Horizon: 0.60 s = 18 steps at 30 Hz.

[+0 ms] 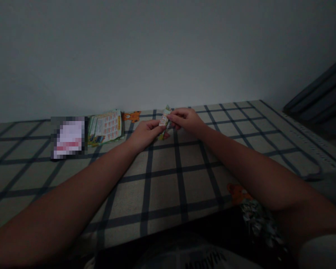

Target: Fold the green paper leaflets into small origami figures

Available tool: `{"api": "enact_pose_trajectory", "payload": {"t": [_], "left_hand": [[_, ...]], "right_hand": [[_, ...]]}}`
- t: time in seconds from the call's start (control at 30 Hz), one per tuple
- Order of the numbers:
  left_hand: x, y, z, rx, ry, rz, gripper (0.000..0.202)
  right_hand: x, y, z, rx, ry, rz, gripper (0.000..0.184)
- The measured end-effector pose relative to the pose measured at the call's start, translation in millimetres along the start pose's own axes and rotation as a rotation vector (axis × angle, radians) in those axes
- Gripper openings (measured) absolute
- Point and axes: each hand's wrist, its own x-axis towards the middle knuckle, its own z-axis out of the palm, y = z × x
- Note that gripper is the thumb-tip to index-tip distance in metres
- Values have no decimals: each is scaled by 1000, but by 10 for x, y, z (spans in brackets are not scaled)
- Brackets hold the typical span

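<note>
Above the far part of the checked cloth, both hands hold a small folded piece of printed paper (164, 118), pale with green and yellow parts. My left hand (147, 134) pinches its lower left side between thumb and fingers. Closed on its upper right edge is my right hand (187, 118), with thumb and forefinger together. Some of the paper is hidden behind the fingers. To the left of my left hand lies a stack of printed green and white sheets (108, 127), apart from both hands.
A phone-like object with a pixelated screen (70, 138) rests left of the stack. The checked cloth (162, 194) with bear prints covers the surface up to a plain wall (168, 52). Many small paper scraps (260, 220) lie at the lower right, near my lap. Dark folded fabric (322, 89) is at the right.
</note>
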Motion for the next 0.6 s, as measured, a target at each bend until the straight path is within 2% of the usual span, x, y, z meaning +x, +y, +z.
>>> {"api": "enact_pose_trajectory", "payload": {"t": [0.17,0.43,0.6], "left_hand": [[-1,1,-8,93,5,4,32],[3,-6,-2,3,11,-15,31],[-10,48,24,69,-13,-4,49]], "right_hand": [[69,50,2,82,98,50,31],[56,62,-21,50,34,-1,33],[44,44,-26,24,81,-18,40]]}}
